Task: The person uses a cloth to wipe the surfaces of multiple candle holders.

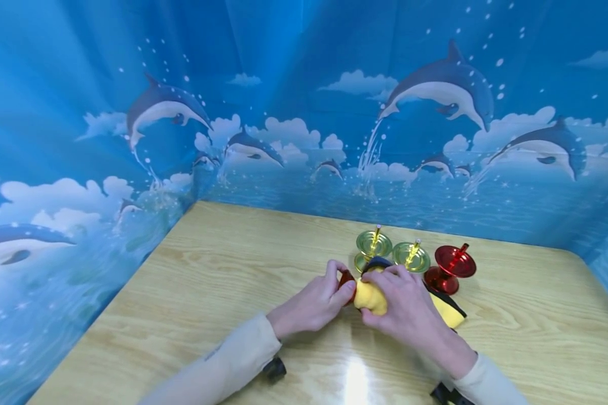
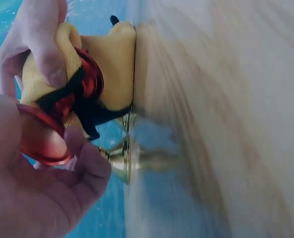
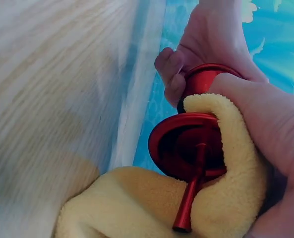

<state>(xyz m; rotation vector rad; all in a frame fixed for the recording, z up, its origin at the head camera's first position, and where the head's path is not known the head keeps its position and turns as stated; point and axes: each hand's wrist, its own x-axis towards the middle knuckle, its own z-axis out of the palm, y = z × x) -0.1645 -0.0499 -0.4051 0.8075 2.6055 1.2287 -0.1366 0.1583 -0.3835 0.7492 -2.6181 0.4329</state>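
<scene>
My left hand [image 1: 311, 304] grips a shiny red candle holder [image 3: 166, 148] by its wide base, which shows in the left wrist view. In my right hand [image 1: 407, 304] is a plush yellow cloth [image 1: 371, 298] with black edging, folded around the holder's middle and pressed against it. The right wrist view shows the holder tilted, its round dish and thin central tube coming out of the cloth. A loose part of the cloth drapes down to the tabletop, past the right hand in the head view.
Behind the hands stand two gold candle holders [image 1: 374, 244] and, right of them, a second red candle holder [image 1: 455, 262]. The wood-grain table [image 1: 223, 253] meets a blue dolphin-print backdrop [image 1: 284, 185] at its far and left edges.
</scene>
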